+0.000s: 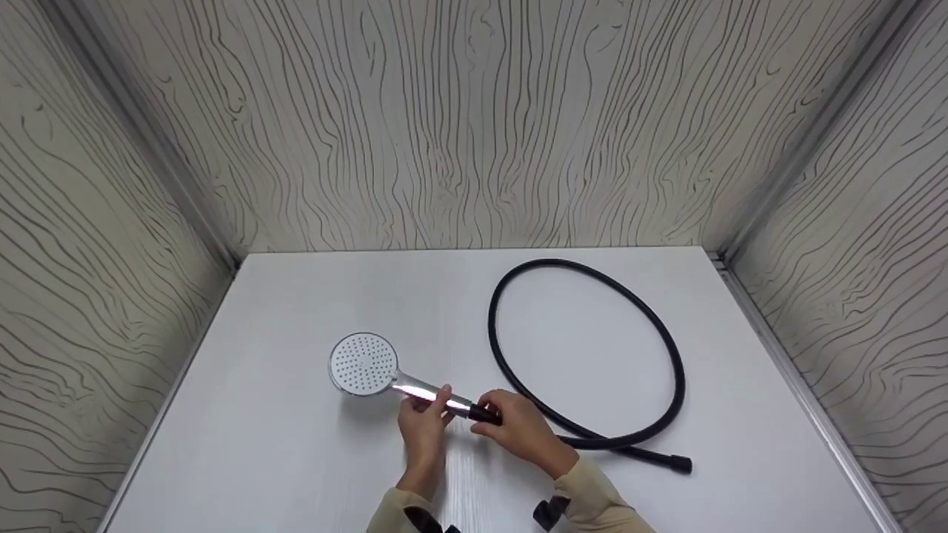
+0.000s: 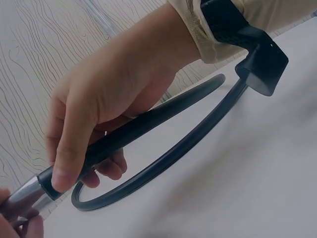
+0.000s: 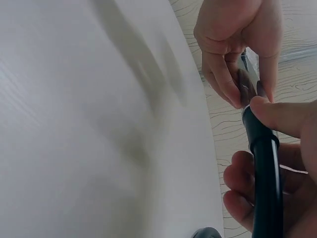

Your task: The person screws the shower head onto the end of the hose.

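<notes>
Clearly, left grip (image 1: pixel 424 429) holds a shiny, white-faced showerhead (image 1: pixel 365 365) and right grip (image 1: pixel 523 429) a black hose (image 1: pixel 492 323).

A chrome shower head (image 1: pixel 364 363), its round pale face dotted and turned up, slants down rightward to a handle held in the left hand (image 1: pixel 424 433). A black hose (image 1: pixel 679 377), gripped by the right hand (image 1: pixel 524 431), meets the handle's end; it loops over the bench (image 1: pixel 259 444), crosses itself and ends rightward.
</notes>
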The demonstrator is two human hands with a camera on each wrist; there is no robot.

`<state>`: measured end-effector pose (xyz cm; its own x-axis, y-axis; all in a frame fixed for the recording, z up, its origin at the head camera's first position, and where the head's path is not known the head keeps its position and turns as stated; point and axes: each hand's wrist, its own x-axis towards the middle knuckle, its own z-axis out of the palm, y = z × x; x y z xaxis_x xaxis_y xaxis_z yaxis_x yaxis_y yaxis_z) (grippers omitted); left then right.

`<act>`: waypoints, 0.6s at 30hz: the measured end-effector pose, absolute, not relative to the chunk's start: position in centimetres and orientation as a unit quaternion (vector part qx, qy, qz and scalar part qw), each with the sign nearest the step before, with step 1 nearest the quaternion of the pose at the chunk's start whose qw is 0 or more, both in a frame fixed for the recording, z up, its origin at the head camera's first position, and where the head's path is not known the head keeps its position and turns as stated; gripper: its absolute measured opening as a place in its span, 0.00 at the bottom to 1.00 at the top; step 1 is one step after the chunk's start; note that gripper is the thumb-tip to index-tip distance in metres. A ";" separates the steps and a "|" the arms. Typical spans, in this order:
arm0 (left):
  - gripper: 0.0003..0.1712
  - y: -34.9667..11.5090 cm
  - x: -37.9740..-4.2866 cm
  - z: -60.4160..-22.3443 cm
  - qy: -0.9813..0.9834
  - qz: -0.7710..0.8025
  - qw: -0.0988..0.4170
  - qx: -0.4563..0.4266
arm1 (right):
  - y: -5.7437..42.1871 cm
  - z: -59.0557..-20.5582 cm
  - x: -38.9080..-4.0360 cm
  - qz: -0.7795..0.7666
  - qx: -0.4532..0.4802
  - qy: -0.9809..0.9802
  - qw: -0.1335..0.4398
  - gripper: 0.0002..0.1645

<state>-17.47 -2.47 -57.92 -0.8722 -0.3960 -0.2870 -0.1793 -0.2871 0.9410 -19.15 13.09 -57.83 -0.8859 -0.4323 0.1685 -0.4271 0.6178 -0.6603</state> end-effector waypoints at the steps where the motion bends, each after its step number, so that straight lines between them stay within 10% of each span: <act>1: 0.30 -2.4 -17.4 -57.8 -0.595 -0.762 0.071 0.245 | 13.0 -57.8 -19.1 -0.363 -0.239 0.901 -0.002 0.14; 18: 0.23 -2.5 -17.7 -57.7 -0.593 -0.755 0.089 0.265 | 12.5 -58.0 -19.0 -0.321 -0.285 0.900 -0.073 0.08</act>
